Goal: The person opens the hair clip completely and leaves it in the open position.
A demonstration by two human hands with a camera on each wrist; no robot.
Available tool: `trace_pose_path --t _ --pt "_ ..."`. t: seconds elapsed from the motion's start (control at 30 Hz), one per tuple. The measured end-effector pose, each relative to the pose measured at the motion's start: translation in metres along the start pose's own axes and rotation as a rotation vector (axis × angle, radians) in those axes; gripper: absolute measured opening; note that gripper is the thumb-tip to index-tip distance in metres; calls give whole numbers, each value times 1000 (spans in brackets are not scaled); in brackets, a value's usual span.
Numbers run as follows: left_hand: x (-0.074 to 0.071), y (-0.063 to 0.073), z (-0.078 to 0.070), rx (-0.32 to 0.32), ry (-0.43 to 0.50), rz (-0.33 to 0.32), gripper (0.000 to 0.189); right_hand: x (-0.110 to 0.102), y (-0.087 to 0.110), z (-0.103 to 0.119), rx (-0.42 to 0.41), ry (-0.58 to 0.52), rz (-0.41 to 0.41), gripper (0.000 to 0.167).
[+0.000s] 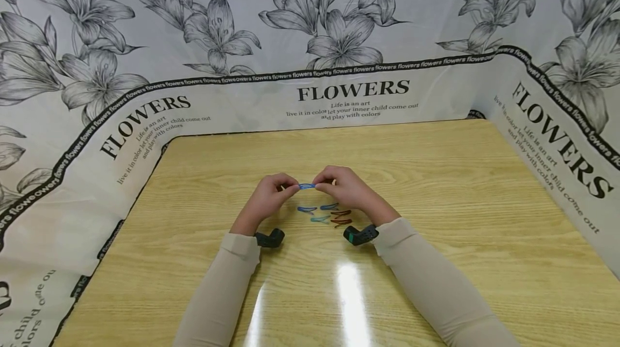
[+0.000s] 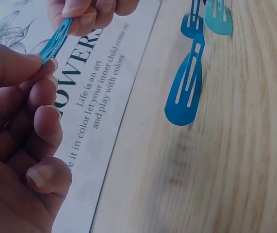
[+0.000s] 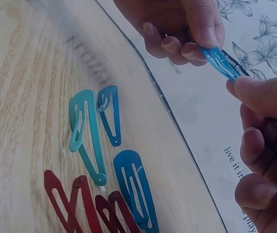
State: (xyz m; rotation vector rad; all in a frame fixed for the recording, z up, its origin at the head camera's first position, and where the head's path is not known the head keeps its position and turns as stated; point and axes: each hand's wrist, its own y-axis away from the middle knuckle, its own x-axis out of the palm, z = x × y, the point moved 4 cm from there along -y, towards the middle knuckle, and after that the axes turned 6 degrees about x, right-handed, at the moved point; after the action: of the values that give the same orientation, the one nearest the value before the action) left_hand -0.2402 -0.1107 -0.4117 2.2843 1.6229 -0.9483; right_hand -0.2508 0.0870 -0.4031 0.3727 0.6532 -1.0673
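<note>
Between both hands, above the table, a blue snap hair clip (image 1: 307, 186) is held by its two ends. My left hand (image 1: 272, 194) pinches one end between thumb and fingertips. The other end is pinched by my right hand (image 1: 345, 188). In the right wrist view the held clip (image 3: 222, 63) shows its slotted middle. On the table below lie two more blue clips (image 1: 307, 210), a turquoise clip (image 3: 87, 131) and two dark red clips (image 1: 341, 222). The turquoise and red ones have their prongs spread apart.
A wood-grain table (image 1: 436, 185) spreads around the hands. White cloth walls (image 1: 349, 102) printed with flowers and lettering stand along its back and sides. Each wrist wears a black camera mount (image 1: 360, 235). Light glares off the table's near part.
</note>
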Motion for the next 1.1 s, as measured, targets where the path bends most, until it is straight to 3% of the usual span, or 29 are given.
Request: trace_pose_path --t 0.63,1.1 --pt "-3 0 1 24 116 14 19 -3 2 2 -14 -85 24 17" --pt "-3 1 1 42 135 10 19 -1 2 1 -46 -130 38 16"
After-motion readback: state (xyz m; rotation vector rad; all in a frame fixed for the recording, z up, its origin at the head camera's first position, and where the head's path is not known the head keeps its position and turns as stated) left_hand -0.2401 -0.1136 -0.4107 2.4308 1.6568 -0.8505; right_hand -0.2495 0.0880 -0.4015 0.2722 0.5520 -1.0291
